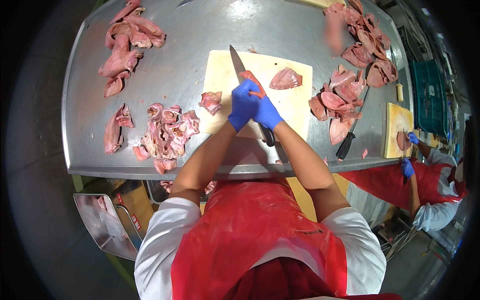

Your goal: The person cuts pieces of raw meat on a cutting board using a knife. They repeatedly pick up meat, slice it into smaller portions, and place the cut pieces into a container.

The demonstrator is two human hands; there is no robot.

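1. Head view, far L: bulky meat chunks (120, 55), prob. still to cut.
2. Near L: heap of ragged pcs (170, 131), prob. already worked.
3. Mid: small chunk (211, 102) at cutting board's (296, 112) L edge.
4. Your L hand (245, 102) looks closed on red meat strip (253, 82) above board; some fingers hidden.
5. Your R hand (268, 114), overlapping L, seems wrapped round knife (236, 59), blade pointing far-L; can't see full grip.
6. Just R: flat pc (286, 79) on board, prob. awaiting a finish.
7. R: pile of flat slices (340, 100), prob. done; batch seems partway.
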